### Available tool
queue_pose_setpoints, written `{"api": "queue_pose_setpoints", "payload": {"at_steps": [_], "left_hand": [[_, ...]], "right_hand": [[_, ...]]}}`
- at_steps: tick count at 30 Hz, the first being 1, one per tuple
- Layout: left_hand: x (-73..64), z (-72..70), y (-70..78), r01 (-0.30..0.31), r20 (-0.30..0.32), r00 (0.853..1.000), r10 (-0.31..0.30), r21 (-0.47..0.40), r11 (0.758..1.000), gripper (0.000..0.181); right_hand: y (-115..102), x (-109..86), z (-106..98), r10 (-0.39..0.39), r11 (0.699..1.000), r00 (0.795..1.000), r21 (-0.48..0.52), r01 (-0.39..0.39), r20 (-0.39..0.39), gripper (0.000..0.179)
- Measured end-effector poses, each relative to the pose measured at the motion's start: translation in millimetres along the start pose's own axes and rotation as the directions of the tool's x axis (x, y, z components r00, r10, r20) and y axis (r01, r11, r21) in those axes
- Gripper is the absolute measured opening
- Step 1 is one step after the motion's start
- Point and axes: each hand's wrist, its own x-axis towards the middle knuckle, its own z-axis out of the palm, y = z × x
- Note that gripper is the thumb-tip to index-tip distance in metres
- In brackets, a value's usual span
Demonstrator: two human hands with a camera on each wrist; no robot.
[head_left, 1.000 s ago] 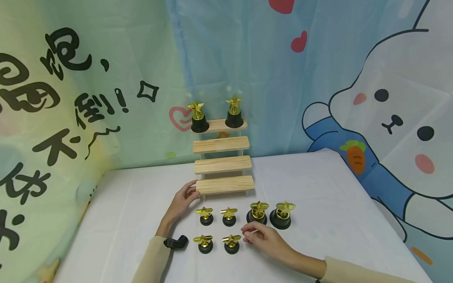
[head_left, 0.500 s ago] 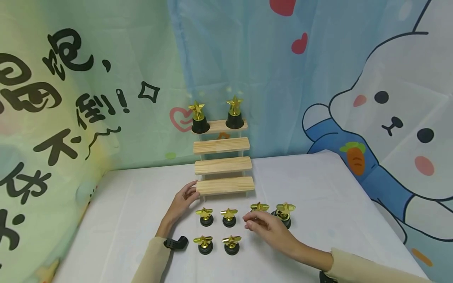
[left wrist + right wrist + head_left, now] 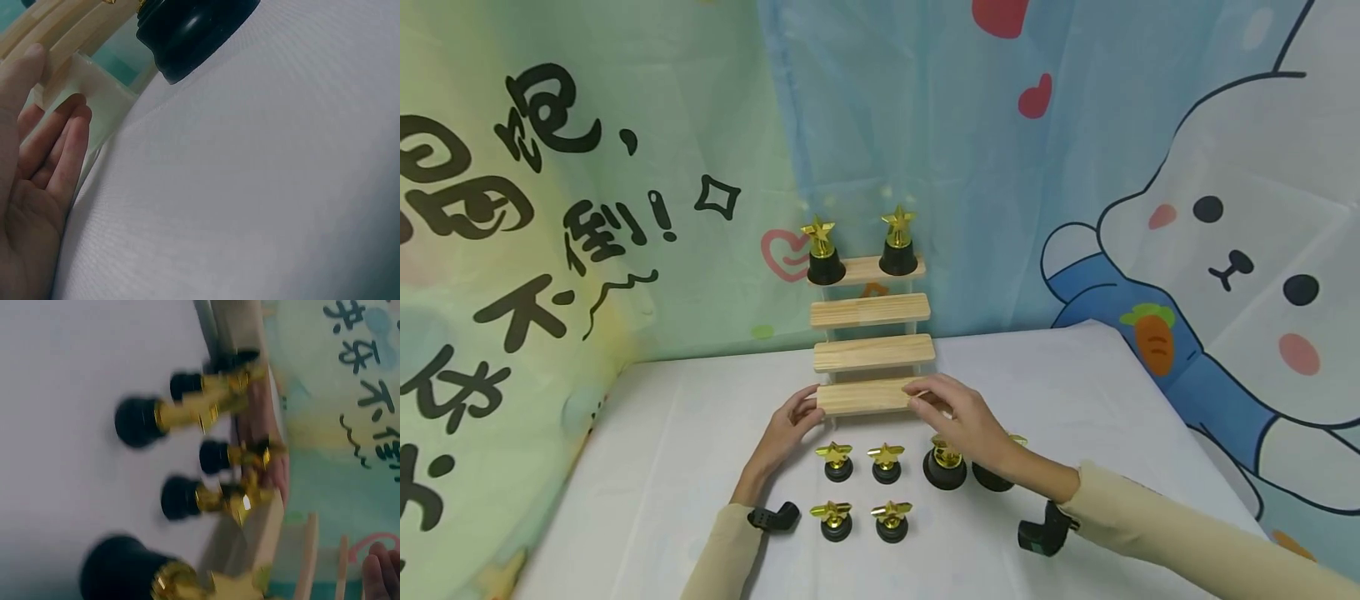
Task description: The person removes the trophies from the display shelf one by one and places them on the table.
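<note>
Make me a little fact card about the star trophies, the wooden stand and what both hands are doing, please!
Stand: wooden stand with four shelves, like stairs
Top shelf: two star trophies, both upright
On the white cloth: four small trophies in two rows, plus two bigger trophies partly behind the right arm
Left hand: holds the left end of the bottom shelf
Right hand: at the bottom shelf's right end, no trophy in it; touching unclear
Backdrop: a cartoon bunny
</note>
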Motion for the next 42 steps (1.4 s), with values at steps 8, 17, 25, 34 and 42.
{"api": "queue_pose_setpoints", "payload": {"at_steps": [8, 17, 25, 34, 42], "left_hand": [[2.7, -2.8, 3.3, 0.007, 0.013, 1.0, -0.007, -0.007, 1.0, 0.058], [3.3, -3.3, 3.1, 0.001, 0.0, 1.0, -0.001, -0.014, 1.0, 0.058], [4.3, -4.4, 2.9, 0.014, -0.001, 1.0, -0.014, -0.039, 0.999, 0.056], [5.0, -4.1, 2.0, 0.014, 0.002, 1.0, -0.014, -0.042, 0.999, 0.057], [0.9, -0.1, -1.2, 0.023, 0.012, 1.0, -0.022, -0.047, 0.999, 0.057]], "right_hand": [[22, 49.6, -13, -0.097, 0.987, 0.99, -0.141, 0.082, -0.098, 0.022], [27, 100.0, -28, 0.023, 0.995, 0.988, -0.092, -0.037, -0.156, 0.028], [26, 140.9, -34, 0.072, 0.99, 0.966, -0.102, -0.1, -0.249, 0.03], [28, 177.8, -40, 0.104, 0.975, 0.934, -0.149, -0.163, -0.342, 0.038], [37, 196.8, -48, 0.124, 0.961, 0.908, -0.179, -0.21, -0.4, 0.039]]}}
